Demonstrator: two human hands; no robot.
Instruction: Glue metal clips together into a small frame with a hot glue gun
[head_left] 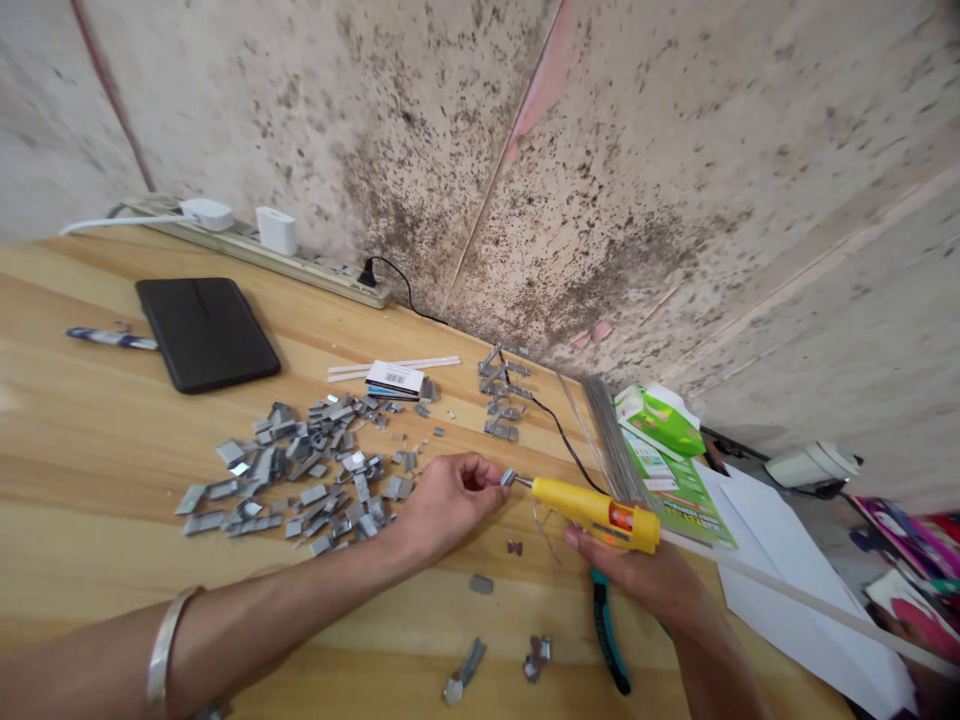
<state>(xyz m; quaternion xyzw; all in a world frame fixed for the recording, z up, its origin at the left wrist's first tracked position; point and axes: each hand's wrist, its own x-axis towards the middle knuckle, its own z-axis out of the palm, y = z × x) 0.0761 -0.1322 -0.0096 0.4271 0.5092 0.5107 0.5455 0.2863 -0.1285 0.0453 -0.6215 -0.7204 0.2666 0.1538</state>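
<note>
Near the middle of the table my left hand (457,500) pinches a small grey metal piece (508,478) between thumb and fingertips. My right hand (637,575) is wrapped round a yellow hot glue gun (592,510), whose nozzle points left and meets or nearly meets that piece; contact is hard to tell. Behind my left hand spreads a heap of grey metal pieces (300,470). In front of the hands lie a small dark bow-shaped piece (514,547), a flat grey piece (481,583) and two small assembled pieces (465,670).
Pliers with teal handles (609,635) lie by my right wrist. Further back are a black tablet (208,333), glue sticks (420,364), small metal assemblies (504,390) and a power strip (300,265). Thin wires (607,435), a green tissue pack (660,420) and white paper (795,570) occupy the right side.
</note>
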